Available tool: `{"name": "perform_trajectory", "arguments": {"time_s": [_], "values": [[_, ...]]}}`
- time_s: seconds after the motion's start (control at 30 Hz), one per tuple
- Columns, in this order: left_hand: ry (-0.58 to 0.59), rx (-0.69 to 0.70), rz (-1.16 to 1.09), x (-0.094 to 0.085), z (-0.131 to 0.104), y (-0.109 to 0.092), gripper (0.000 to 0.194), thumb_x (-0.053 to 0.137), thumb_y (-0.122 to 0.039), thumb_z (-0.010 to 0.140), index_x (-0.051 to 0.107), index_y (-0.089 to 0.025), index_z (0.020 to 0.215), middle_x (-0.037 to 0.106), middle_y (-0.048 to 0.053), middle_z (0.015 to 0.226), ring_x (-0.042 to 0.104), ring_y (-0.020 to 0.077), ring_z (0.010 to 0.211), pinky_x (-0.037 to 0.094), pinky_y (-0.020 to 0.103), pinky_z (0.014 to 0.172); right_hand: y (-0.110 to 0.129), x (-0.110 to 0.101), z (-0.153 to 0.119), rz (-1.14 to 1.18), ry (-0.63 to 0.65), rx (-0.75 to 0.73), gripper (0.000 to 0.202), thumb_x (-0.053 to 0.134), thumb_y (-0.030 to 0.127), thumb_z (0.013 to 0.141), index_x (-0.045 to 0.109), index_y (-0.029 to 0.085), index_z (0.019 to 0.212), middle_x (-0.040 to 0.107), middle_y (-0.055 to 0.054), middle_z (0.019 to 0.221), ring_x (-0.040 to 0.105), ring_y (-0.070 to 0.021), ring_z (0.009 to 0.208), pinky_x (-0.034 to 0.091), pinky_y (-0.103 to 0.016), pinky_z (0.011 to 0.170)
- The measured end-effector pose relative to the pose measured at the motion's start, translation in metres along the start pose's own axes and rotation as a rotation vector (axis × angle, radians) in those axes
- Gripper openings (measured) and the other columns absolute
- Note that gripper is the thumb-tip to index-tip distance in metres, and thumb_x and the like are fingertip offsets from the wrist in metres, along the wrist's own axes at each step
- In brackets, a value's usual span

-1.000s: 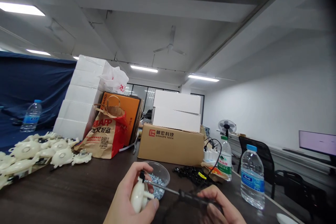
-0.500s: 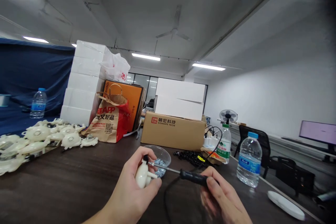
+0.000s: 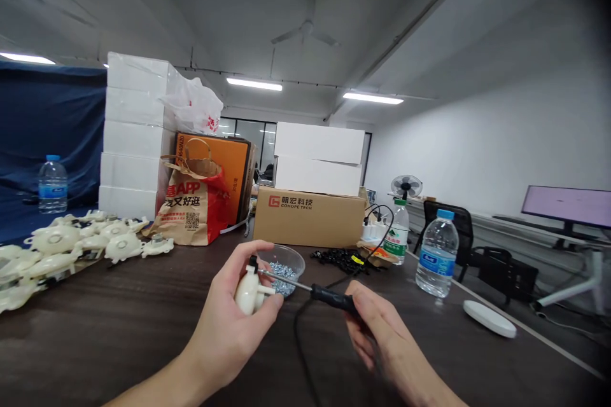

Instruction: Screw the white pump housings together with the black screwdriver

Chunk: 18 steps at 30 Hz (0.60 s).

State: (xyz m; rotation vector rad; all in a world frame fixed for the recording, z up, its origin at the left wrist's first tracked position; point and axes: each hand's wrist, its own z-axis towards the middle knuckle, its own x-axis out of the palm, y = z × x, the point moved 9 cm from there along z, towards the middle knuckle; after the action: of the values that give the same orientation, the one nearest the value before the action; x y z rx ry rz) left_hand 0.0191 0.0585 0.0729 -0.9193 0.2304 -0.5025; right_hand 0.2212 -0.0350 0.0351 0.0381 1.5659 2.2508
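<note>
My left hand (image 3: 233,311) is closed around a cream-coloured plastic part (image 3: 247,290) with a short stub on its side and a small black piece (image 3: 252,263) at its top. My right hand (image 3: 377,321) grips the black handle of a screwdriver (image 3: 329,296). Its metal shaft points left, with the tip at or very near the black piece; whether it sits in a screw I cannot tell. Just behind the held part stands a clear round bowl (image 3: 301,261) with many small silvery screws (image 3: 282,271) in it.
Similar cream parts (image 3: 119,245) lie piled at the left. Behind are a paper bag (image 3: 191,210), a cardboard box (image 3: 305,222) and small black pieces (image 3: 341,259). A water bottle (image 3: 436,257) and a white oval object (image 3: 489,318) are at the right. A black cable (image 3: 300,343) crosses the table.
The view has shifted, so the background sits further left and higher. Both hands keep their holds, and the screwdriver tip stays at the black piece.
</note>
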Motion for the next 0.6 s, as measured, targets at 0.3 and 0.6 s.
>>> {"name": "perform_trajectory", "arguments": {"time_s": [0.3, 0.6], "values": [[0.002, 0.002, 0.074, -0.002, 0.001, -0.003, 0.029, 0.071, -0.020, 0.078, 0.055, -0.021, 0.103, 0.058, -0.002, 0.080, 0.052, 0.0119, 0.068, 0.044, 0.018, 0.061, 0.005, 0.000, -0.004, 0.070, -0.015, -0.028, 0.040, 0.049, 0.059, 0.100, 0.047, 0.022, 0.087, 0.030, 0.010, 0.055, 0.028, -0.0084, 0.046, 0.026, -0.021, 0.046], [-0.024, 0.073, 0.090, -0.007, 0.004, -0.006, 0.029, 0.071, -0.021, 0.077, 0.054, -0.021, 0.101, 0.059, -0.002, 0.083, 0.053, 0.0112, 0.067, 0.047, 0.018, 0.061, 0.007, 0.010, -0.008, 0.206, 0.079, -0.008, 0.031, 0.053, 0.055, 0.099, 0.049, 0.024, 0.105, 0.050, 0.005, 0.073, 0.045, -0.0099, 0.057, 0.040, -0.022, 0.054]]}}
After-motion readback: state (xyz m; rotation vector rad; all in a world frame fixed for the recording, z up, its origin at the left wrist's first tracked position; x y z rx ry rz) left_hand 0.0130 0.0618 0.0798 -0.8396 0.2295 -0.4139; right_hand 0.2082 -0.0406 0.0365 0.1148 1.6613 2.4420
